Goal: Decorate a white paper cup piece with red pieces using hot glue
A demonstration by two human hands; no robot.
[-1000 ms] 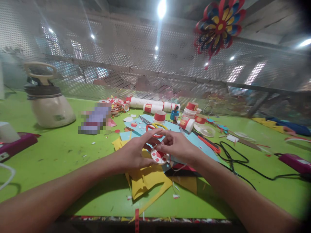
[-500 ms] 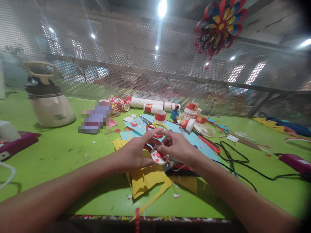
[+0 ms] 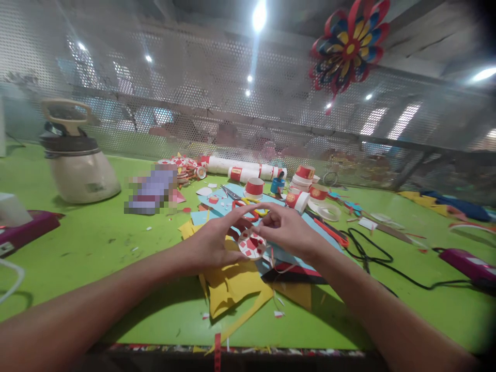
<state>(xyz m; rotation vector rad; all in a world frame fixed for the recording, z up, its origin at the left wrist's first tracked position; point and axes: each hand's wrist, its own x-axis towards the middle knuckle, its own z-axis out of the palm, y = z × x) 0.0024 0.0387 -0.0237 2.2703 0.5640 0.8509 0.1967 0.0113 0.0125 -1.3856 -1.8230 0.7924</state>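
The person's left hand point(image 3: 213, 240) and right hand point(image 3: 290, 230) both had the grip closed on a red-and-white patterned disc point(image 3: 251, 245); the fingers behind it were largely hidden. The disc sat between the hands, off the tabletop point(image 3: 155, 305), its patterned face tilted up toward the wearer. Being round, it offered no long axis to line up with. The left thumb met its lower left edge, the right thumb its upper edge, so neither hand was clearly nearer. The two forefingers arched together beyond the disc, apart from its face.

Under the hands lay crumpled yellow paper point(image 3: 228, 289), with a light-blue sheet point(image 3: 222, 206) reaching farther out. Just past the forefingers were scissors point(image 3: 231, 193) with their blades pointing away to the left, and beyond those stood a red-and-white paper cup point(image 3: 254, 188).
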